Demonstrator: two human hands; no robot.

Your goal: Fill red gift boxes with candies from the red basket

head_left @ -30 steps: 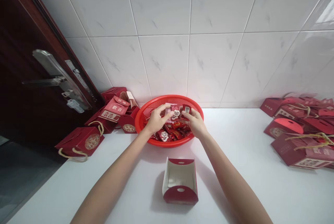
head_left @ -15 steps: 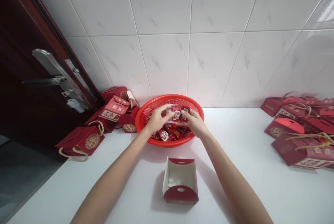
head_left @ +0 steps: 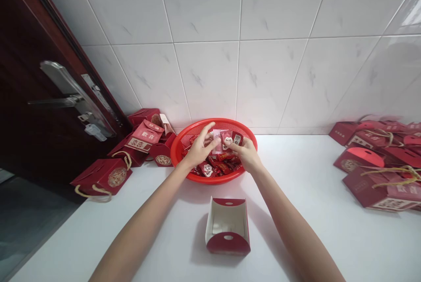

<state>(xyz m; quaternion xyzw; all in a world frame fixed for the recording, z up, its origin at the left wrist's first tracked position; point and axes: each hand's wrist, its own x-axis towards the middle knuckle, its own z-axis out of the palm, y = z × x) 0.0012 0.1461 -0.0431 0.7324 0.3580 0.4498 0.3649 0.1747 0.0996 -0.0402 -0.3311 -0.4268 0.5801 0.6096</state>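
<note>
A red plastic basket (head_left: 247, 138) with perforated walls stands against the tiled wall, full of wrapped candies (head_left: 221, 168) in mostly red wrappers. Above its middle, my right hand (head_left: 247, 154) pinches red candy packets (head_left: 232, 138) with white printed labels. Beside it my left hand (head_left: 199, 149) has its thumb on a pale pink candy packet (head_left: 216, 135); its index finger is raised and its other fingers are partly hidden. Between my forearms sits a dark red paper box (head_left: 228, 245), its top open and its pale inside showing nothing in it.
Closed red gift boxes (head_left: 104, 177) with rope handles are piled at the left, near a dark door (head_left: 29, 32) with a metal handle (head_left: 59, 101). More red gift boxes (head_left: 378, 187) are heaped at the right on the white table (head_left: 296, 176).
My left index finger has lifted off the pink packet. My right fingers have shifted slightly left and down on the red packets, which show a little more spread out.
</note>
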